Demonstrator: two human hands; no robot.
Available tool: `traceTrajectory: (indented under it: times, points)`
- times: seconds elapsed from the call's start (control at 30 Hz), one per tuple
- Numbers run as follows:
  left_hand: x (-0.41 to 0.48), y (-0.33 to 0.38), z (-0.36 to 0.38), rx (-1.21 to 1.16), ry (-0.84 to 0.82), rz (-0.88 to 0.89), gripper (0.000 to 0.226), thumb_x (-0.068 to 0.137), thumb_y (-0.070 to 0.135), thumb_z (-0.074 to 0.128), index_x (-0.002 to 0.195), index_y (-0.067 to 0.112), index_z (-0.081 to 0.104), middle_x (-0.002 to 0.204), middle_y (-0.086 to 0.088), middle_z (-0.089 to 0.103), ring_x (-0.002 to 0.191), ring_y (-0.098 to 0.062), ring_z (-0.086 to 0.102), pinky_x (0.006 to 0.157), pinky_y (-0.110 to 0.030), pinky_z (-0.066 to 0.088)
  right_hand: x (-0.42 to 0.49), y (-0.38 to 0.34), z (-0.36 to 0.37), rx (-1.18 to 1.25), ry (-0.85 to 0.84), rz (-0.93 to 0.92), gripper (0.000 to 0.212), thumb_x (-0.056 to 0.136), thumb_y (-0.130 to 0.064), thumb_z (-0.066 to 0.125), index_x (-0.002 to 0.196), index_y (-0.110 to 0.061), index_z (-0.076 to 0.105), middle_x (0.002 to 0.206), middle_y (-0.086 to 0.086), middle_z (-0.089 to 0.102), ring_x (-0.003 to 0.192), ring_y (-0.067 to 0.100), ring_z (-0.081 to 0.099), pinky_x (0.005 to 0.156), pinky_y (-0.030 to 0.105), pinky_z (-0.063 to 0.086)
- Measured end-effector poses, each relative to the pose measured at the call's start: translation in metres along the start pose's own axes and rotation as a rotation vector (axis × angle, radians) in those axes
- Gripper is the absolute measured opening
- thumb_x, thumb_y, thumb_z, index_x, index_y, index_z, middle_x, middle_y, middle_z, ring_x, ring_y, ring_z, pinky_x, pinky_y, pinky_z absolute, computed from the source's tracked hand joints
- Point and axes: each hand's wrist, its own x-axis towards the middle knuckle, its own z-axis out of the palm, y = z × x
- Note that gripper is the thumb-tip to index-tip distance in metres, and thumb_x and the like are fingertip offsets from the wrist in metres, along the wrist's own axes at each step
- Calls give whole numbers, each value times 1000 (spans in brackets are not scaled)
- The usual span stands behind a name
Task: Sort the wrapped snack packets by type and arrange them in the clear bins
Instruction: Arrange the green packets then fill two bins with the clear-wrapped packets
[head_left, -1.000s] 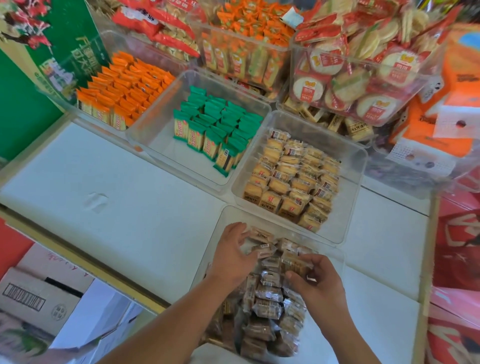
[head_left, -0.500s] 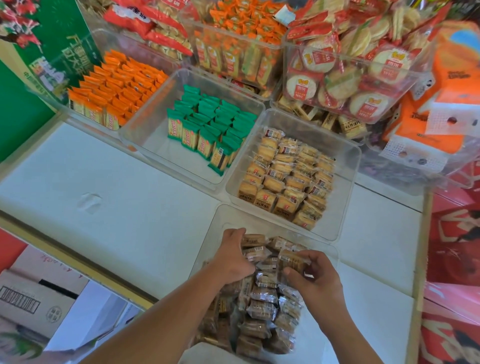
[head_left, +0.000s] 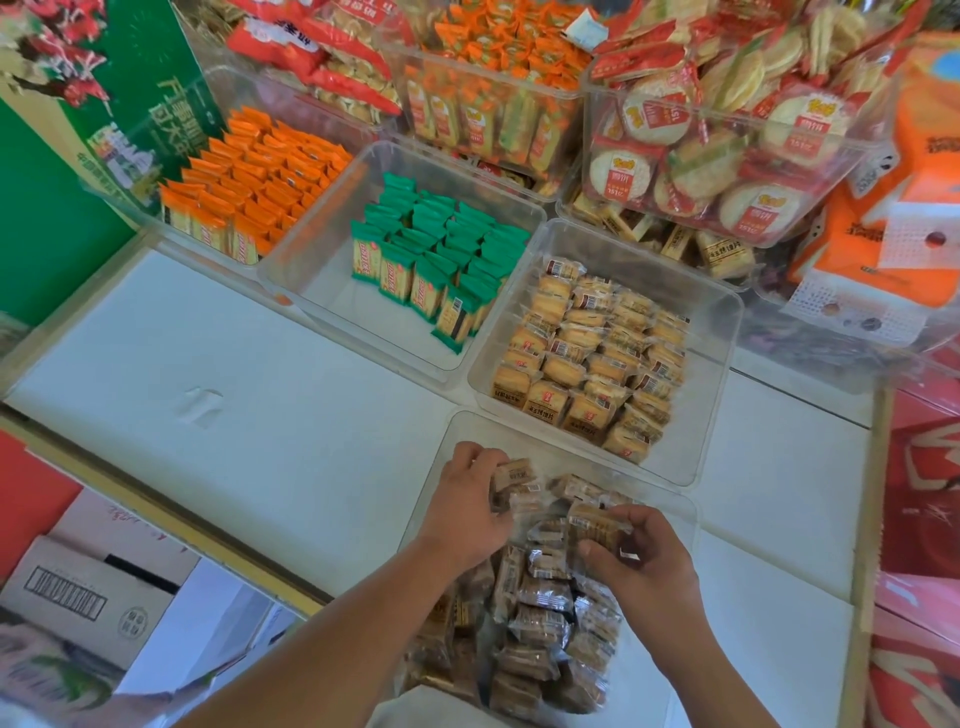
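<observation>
Left hand (head_left: 470, 506) is closed on a few brown wrapped packets (head_left: 514, 486) at the far left of the nearest clear bin (head_left: 685, 512); right hand (head_left: 636, 558) pinches one tan packet (head_left: 595, 522), long axis roughly left-right, just above the loose pile (head_left: 540, 623). Unfilled floor of this bin lies directly ahead of both hands, the left hand being nearer its far wall. Beyond on the bench (head_left: 260, 395) sit bins of tan biscuits (head_left: 597, 358), green packets (head_left: 431, 265) and orange packets (head_left: 254, 182).
</observation>
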Motion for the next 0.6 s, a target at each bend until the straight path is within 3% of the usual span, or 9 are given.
traceTrajectory:
  times: [0.07, 0.17, 0.3, 0.4, 0.47, 0.53, 0.6]
  points:
    - [3, 0, 1, -47, -46, -32, 69, 78, 20, 82, 139, 23, 50, 134, 3, 44, 112, -14, 53, 98, -26, 52, 0, 1, 1, -12, -5, -1, 37, 80, -13, 86, 103, -32, 65, 88, -8, 73, 83, 16, 71, 66, 21, 54]
    - [5, -1, 2, 62, -118, -47, 80, 78, 8, 81, 148, 22, 46, 137, 2, 47, 120, -15, 51, 102, -27, 50, 0, 3, 0, -21, -4, 0, 38, 79, -14, 87, 103, -33, 64, 90, -9, 74, 85, 16, 70, 73, 29, 57]
    - [4, 2, -5, 195, -96, 51, 64, 82, -1, 70, 139, 24, 59, 126, 0, 55, 113, -19, 54, 96, -35, 53, 0, 7, 1, -23, 3, 0, 39, 78, -14, 87, 103, -35, 65, 93, -9, 74, 89, 17, 70, 83, 40, 59]
    - [4, 3, -13, 201, -68, 90, 48, 90, 4, 64, 134, 23, 64, 118, -1, 60, 106, -21, 60, 91, -34, 54, 0, 6, 4, 0, 0, -2, 40, 78, -13, 88, 104, -33, 65, 93, -5, 74, 89, 19, 70, 82, 38, 58]
    - [3, 2, -16, 128, -23, 76, 46, 94, 9, 65, 137, 22, 61, 125, 1, 62, 108, -17, 62, 91, -25, 51, 0, 4, 6, 16, -6, -3, 39, 78, -12, 87, 103, -32, 65, 92, -5, 74, 87, 18, 70, 76, 31, 55]
    - [0, 5, -15, -70, 25, 3, 52, 95, 18, 69, 145, 23, 54, 137, 3, 61, 112, -10, 62, 96, -22, 50, 0, 3, 8, 24, -9, -8, 39, 78, -11, 87, 102, -33, 65, 89, -8, 74, 83, 14, 70, 73, 28, 55]
    - [-5, 9, -12, -241, 37, -107, 66, 93, 34, 73, 151, 22, 46, 145, 2, 56, 124, -11, 57, 105, -28, 48, 2, 3, 10, 9, -8, -15, 40, 77, -12, 88, 102, -33, 65, 88, -9, 74, 82, 13, 70, 75, 31, 58]
